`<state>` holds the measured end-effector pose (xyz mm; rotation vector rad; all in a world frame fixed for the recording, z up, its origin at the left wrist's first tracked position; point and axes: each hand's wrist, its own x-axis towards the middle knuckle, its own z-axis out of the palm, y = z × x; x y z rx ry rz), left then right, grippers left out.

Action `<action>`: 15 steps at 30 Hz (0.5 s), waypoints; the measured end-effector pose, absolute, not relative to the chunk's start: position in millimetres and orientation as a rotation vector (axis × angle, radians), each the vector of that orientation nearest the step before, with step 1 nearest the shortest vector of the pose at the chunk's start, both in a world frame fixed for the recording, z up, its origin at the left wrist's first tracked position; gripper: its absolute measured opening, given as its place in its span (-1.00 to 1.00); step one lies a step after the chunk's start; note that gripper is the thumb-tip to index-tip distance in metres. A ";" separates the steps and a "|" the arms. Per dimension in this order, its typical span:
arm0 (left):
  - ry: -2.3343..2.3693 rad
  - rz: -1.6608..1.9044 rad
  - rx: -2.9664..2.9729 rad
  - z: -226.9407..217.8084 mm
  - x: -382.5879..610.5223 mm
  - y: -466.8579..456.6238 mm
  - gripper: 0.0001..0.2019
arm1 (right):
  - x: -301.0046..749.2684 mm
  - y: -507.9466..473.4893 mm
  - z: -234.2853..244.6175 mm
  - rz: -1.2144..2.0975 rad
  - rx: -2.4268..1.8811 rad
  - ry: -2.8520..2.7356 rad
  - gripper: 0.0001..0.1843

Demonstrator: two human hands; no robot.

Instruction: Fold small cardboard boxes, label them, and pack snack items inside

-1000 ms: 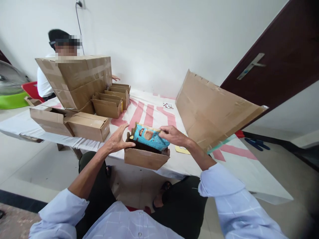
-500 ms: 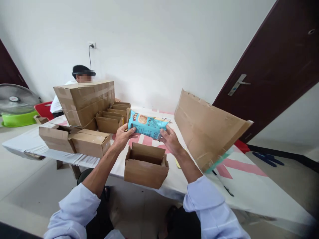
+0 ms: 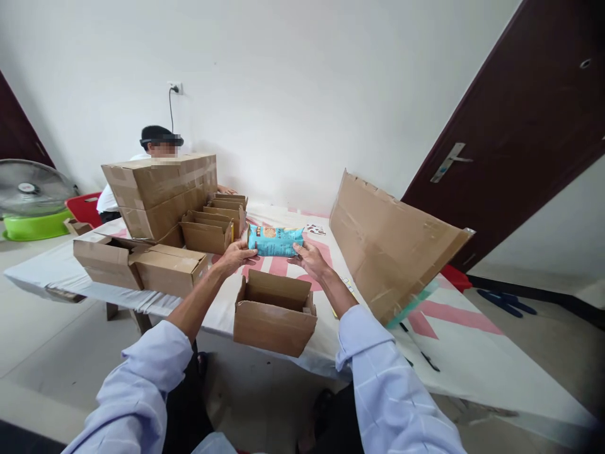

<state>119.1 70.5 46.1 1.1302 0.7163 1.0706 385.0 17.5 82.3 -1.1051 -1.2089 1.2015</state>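
Since the earlier frame, the packet (image 3: 275,243) has come out of the box (image 3: 274,328). Left hand (image 3: 237,257) and right hand (image 3: 311,260) pinch its opposite ends, fingers closed, likely to keep it level between them; the box stands below the fingers, nearer the body, mouth up.

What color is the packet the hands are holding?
Mostly bright blue: the packet shows best in the head view, between both hands.
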 end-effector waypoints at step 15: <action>0.870 0.939 1.024 -14.7 134.1 91.5 -0.72 | 401.8 46.0 29.5 1.344 -1.265 -1.180 -0.76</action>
